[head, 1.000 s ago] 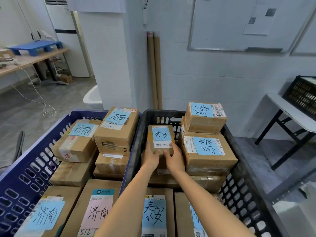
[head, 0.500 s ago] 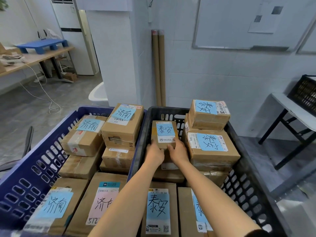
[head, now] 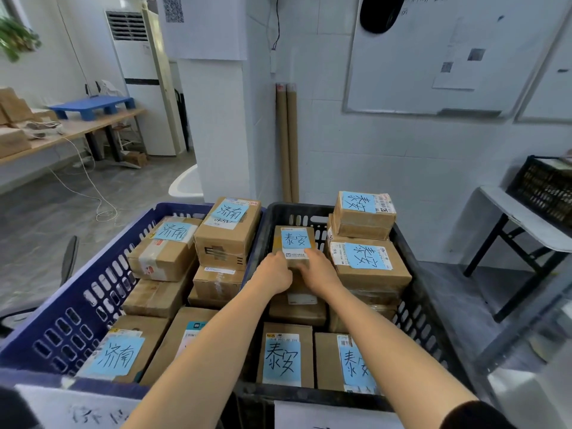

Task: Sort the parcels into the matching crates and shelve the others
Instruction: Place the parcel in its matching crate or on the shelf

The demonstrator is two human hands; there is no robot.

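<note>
Both arms reach forward into the black crate [head: 414, 317]. The left grip [head: 275, 272] and the right grip [head: 320, 270] are clamped on the near end of a small parcel [head: 294, 238], one at each corner. The fingertips are hidden under the box.

The small parcel is a brown box with a blue label on top. It sits at the back of the black crate, on top of a pile of other boxes. It lies flat. Just to its right is a big parcel [head: 371, 270] with the same blue label, and another box [head: 363, 215] rests on top of that one. Nearer to the person, two flat boxes [head: 286, 354] lie side by side in the same crate, also with blue labels.

A blue crate [head: 77, 305] stands right beside the black one, on the left. It is full of brown boxes too, and their blue labels carry different writing. The tallest of them [head: 227, 233] stands next to the wall between the two crates.

Two cardboard tubes [head: 288, 144] lean in the corner behind. On the right, a white worktop [head: 526, 221] carries a black basket [head: 544, 187].
</note>
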